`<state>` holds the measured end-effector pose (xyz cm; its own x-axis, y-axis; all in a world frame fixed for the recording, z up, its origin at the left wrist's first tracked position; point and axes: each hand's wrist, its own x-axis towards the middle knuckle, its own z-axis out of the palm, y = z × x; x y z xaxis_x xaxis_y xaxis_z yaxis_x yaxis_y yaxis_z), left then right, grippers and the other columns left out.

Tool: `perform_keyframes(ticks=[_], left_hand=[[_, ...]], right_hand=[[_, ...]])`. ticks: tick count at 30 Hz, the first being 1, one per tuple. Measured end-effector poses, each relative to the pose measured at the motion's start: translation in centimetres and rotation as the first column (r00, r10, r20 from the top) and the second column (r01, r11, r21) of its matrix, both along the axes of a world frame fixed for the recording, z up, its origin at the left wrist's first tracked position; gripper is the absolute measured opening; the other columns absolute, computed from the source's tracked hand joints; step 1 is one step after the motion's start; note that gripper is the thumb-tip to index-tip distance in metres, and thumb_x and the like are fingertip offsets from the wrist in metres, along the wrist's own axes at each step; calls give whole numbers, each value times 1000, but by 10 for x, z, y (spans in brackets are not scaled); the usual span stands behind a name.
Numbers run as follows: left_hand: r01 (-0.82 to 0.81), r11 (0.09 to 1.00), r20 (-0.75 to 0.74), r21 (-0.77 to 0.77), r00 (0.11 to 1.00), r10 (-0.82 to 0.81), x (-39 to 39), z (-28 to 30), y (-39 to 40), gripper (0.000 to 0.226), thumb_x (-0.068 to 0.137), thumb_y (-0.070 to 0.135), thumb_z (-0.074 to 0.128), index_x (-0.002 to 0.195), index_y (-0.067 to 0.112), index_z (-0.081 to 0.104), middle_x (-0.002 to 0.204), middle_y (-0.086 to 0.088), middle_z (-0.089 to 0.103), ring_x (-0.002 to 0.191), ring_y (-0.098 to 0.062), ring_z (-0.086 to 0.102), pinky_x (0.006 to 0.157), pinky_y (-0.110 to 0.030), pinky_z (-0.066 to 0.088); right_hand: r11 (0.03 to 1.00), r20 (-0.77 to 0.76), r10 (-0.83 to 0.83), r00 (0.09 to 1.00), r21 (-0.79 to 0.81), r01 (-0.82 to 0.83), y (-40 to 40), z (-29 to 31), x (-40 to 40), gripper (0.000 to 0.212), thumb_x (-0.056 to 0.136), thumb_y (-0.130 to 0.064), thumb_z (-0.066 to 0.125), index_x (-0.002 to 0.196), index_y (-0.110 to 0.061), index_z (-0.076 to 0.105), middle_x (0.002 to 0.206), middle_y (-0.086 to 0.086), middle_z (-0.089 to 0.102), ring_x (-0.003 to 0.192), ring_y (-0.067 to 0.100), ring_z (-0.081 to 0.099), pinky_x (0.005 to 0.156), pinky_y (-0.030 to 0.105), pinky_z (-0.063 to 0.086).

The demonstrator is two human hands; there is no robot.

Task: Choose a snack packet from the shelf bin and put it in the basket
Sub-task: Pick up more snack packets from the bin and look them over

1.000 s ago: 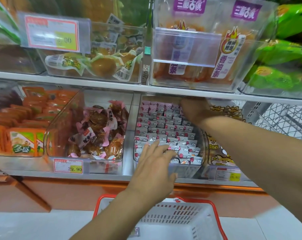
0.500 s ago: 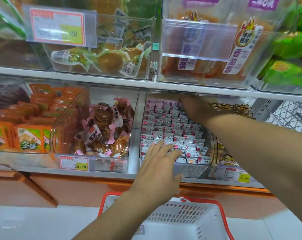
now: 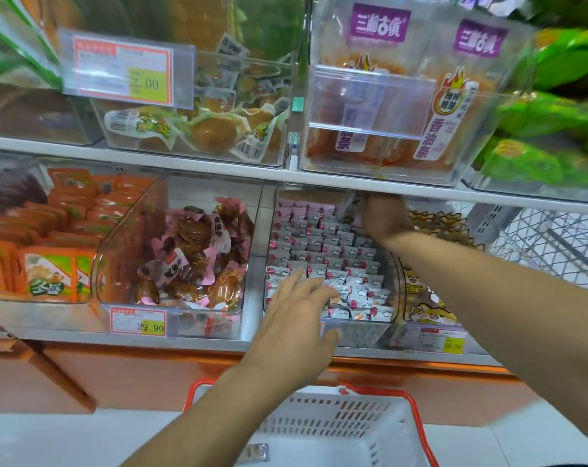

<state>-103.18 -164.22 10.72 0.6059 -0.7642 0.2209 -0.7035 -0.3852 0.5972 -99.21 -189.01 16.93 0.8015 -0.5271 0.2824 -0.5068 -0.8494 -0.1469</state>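
Blurring right hand (image 3: 383, 219) deep in bin (image 3: 363, 332), grip unclear

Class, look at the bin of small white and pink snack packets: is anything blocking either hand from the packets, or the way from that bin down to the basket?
Nothing visible blocks them. The bin of small packets is open-topped; the left hand lies at its front, the right hand reaches its back under the upper shelf. The basket sits open below.

The light is bright and even, with soft shadow under the upper shelf (image 3: 218, 173). The clear bins (image 3: 191, 143) show pale glare. The upper right of the frame is blurred by motion, and straight lines bend near the edges.
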Motion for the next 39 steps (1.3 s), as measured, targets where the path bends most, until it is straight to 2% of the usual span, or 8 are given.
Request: perform_keyframes(ticks=[3, 6, 10, 15, 19, 23, 31, 39], left_hand=[[-86, 980, -19, -181, 996, 84, 0, 10, 1, 38, 94, 31, 69, 130, 36, 59, 137, 23, 50, 142, 4, 23, 116, -13, 7], [-272, 893, -233, -360, 952, 196, 0, 27, 5, 21, 92, 27, 71, 104, 42, 63, 112, 31, 54, 110, 17, 43, 96, 0, 26], [-449, 800, -615, -399, 778, 129, 2, 36, 14, 18, 93, 29, 72, 110, 32, 67, 106, 17, 70, 98, 6, 64, 83, -12, 45], [-537, 775, -838, -333, 546, 19, -10, 30, 25, 16, 95, 30, 68, 110, 24, 71, 89, 8, 79, 87, -11, 76, 76, -24, 61], [-629, 713, -931, -311, 352, -95, -12, 24, 36, 37, 76, 39, 73, 107, 18, 74, 94, 0, 80, 93, -17, 77, 70, -22, 61], [-707, 657, -964, -263, 222, -147, -10, 19, 38, 22, 92, 24, 69, 110, 12, 72, 102, -7, 79, 92, -22, 78, 67, -26, 62], [-672, 657, -920, -341, 382, -87, -10, 12, 38, 32, 80, 34, 72, 105, 14, 73, 90, 6, 80, 90, -14, 77, 68, -17, 59], [-665, 670, -922, -330, 379, -77, -12, 8, 37, 37, 79, 29, 72, 113, 15, 72, 96, 2, 80, 95, -14, 76, 69, -18, 59]], right_hand=[[895, 325, -279, 904, 428, 123, 21, 2, -23, 24, 102, -2, 50, 125, 1, 57, 122, 19, 63, 113, 35, 62, 93, 39, 56], [478, 516, -533, 671, 838, -264, 64, 8, -70, 18, 102, 3, 48, 118, -5, 53, 111, 7, 65, 95, 19, 70, 78, 26, 61], [183, 492, -571, 657, 857, -482, 115, 3, -127, 14, 105, -9, 50, 114, 0, 55, 107, 10, 71, 93, 16, 76, 80, 24, 61], [-58, 389, -565, 727, 861, -506, 132, -11, -155, 11, 100, -8, 59, 108, -1, 62, 84, 2, 78, 91, 24, 76, 75, 24, 62], [-106, 360, -493, 792, 879, -465, 126, -19, -160, 24, 89, -16, 69, 108, 1, 67, 90, 8, 76, 89, 23, 76, 75, 24, 61], [-81, 344, -472, 812, 900, -429, 124, -28, -160, 27, 87, -19, 72, 107, -2, 69, 99, 13, 76, 94, 25, 76, 76, 25, 61], [-61, 316, -496, 809, 916, -396, 117, -36, -160, 16, 99, -8, 62, 114, -11, 66, 101, 12, 77, 96, 26, 76, 81, 32, 63], [-29, 336, -470, 816, 918, -395, 117, -36, -163, 20, 97, -5, 64, 115, -13, 65, 101, 9, 76, 95, 24, 76, 70, 28, 62]])
